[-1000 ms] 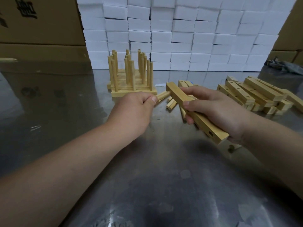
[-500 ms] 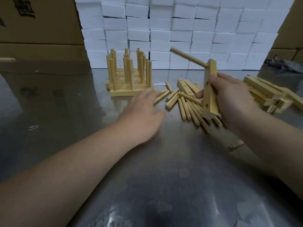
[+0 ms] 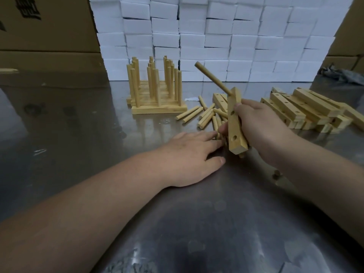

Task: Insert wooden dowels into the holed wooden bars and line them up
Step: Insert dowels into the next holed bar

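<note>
The right hand [image 3: 262,127] grips a holed bar [image 3: 234,123] upright over the loose dowels [image 3: 204,116], one dowel [image 3: 211,78] stuck in its top hole. The left hand [image 3: 189,156], fingers straight, touches those dowels' near edge.

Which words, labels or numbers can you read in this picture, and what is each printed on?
Black print on the cardboard box: cropped by the frame's top edge and blurred, not readable.
No text seen on the white blocks, wooden bars or dowels.
</note>
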The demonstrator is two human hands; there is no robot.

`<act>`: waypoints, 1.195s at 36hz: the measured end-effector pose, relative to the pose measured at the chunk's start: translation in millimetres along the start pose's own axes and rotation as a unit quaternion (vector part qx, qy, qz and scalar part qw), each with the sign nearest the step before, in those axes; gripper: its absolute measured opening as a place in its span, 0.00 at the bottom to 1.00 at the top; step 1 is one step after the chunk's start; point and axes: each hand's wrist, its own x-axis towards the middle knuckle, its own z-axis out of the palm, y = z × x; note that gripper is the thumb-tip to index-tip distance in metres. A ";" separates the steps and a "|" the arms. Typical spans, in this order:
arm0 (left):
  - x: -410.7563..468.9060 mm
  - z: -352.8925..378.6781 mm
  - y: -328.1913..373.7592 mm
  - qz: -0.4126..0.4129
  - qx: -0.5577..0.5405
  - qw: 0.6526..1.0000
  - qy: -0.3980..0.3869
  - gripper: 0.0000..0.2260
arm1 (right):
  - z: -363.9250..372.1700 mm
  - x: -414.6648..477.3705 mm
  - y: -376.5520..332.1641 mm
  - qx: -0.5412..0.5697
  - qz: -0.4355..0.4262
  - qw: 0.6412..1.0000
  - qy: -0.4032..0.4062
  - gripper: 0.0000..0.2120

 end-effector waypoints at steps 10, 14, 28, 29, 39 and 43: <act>-1.4 0.8 0.3 -0.012 -0.033 0.999 0.023 0.28 | 0.7 0.4 0.5 0.028 -0.012 1.000 0.005 0.10; -0.9 -0.6 1.8 -0.029 0.005 0.996 0.083 0.21 | 2.6 -1.0 0.6 -0.001 -0.022 1.000 -0.004 0.10; 1.6 -9.6 -4.5 -0.207 -0.055 0.963 0.164 0.15 | -7.0 0.1 -4.5 0.115 0.038 0.993 0.014 0.10; 0.8 -10.5 -4.6 -0.210 -0.069 0.959 0.175 0.15 | -8.1 -0.1 -5.0 0.121 0.043 0.992 0.012 0.10; -11.7 -10.5 1.0 -0.077 -0.190 0.902 0.380 0.10 | -4.7 -8.8 -11.9 0.118 0.021 0.991 -0.052 0.11; -14.0 -9.8 0.4 -0.070 -0.207 0.899 0.379 0.11 | -2.9 -12.5 -14.4 0.134 0.017 0.989 -0.054 0.13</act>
